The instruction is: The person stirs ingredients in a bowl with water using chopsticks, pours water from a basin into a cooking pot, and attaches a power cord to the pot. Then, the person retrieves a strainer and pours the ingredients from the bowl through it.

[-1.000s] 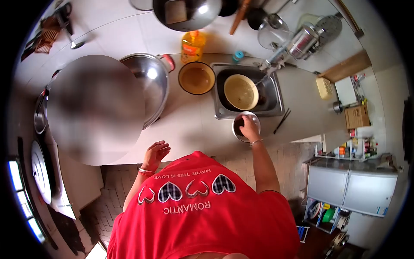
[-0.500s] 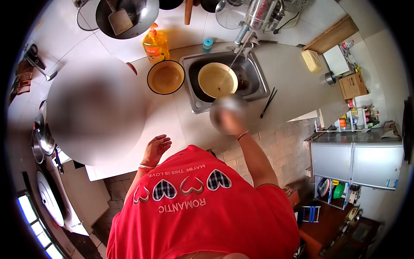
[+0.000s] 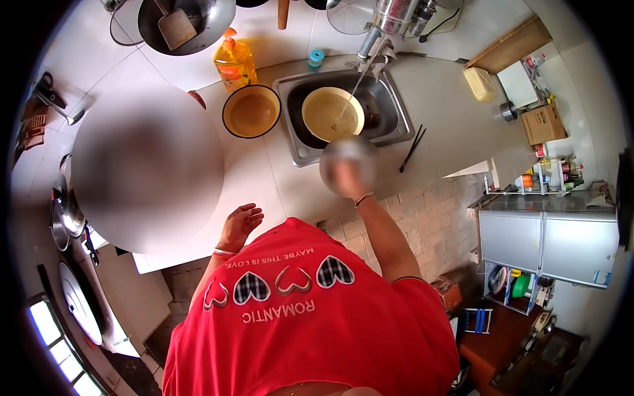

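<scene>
My left hand [image 3: 242, 226] hovers by the counter's front edge, open and holding nothing, with its fingers stretched out. My right hand [image 3: 348, 177] is at the near rim of the sink [image 3: 304, 153]. A round blurred patch covers its fingers, so whether it holds anything cannot be made out. Just beyond it, a cream-coloured basin [image 3: 308, 125] stands in the sink with water in it. A stream of water from the tap [image 3: 368, 45] falls into the basin. Left of the sink sits a dark-rimmed enamel basin [image 3: 227, 119] holding liquid.
Black chopsticks [image 3: 413, 149] lie on the counter right of the sink. Behind the basins stand an orange soap bottle [image 3: 235, 66] and a small blue container [image 3: 316, 59]. A wok [image 3: 214, 26] with a spatula hangs on the wall. A large blur hides the left part of the counter.
The view has shifted slightly. My right hand stays by the sink's near edge, and my left hand keeps its open pose. Water keeps running into the cream basin.
</scene>
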`<state>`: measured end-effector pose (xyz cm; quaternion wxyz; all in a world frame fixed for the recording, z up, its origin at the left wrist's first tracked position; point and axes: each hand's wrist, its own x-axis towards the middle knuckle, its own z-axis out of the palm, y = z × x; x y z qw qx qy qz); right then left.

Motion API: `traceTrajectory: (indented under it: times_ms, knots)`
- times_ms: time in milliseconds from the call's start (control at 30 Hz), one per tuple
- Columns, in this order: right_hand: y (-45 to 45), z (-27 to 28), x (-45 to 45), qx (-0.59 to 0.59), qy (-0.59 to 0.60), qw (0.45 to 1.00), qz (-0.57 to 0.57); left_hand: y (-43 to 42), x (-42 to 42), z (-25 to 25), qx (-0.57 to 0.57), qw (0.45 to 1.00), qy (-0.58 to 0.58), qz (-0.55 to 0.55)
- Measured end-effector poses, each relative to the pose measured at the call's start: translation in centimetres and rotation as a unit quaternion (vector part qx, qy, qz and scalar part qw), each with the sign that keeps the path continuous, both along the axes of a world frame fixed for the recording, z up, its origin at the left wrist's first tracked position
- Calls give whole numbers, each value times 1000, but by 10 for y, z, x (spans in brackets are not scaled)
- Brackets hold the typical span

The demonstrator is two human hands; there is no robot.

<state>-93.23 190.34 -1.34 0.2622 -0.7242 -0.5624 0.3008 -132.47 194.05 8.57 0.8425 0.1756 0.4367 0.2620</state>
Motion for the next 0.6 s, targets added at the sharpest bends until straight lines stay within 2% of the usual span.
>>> traceTrajectory:
  times_ms: [100,200,300,333,367,400,500,600]
  knots:
    - [5,68,-27,82,-142,986,18,-5,-10,-5,-9,1000,12,10]
    - [5,53,-39,200,-259,944,-30,-7,-16,-8,-18,1000,17,13]
    - [10,60,-38,77,-241,967,-26,-7,-19,-10,-16,1000,8,17]
    - [10,38,-31,90,-166,981,-35,-7,-20,-10,-15,1000,4,17]
    - [7,-9,-16,104,-90,989,-45,-7,-21,-11,-15,1000,3,13]
    - [7,-13,-12,118,-15,991,-54,-6,-21,-12,-14,1000,1,9]
    - [0,-11,0,39,109,988,-103,-4,-22,-12,-12,1000,-2,6]
    - [-8,49,-5,2,-160,987,-14,-5,-28,-18,-15,1000,6,5]
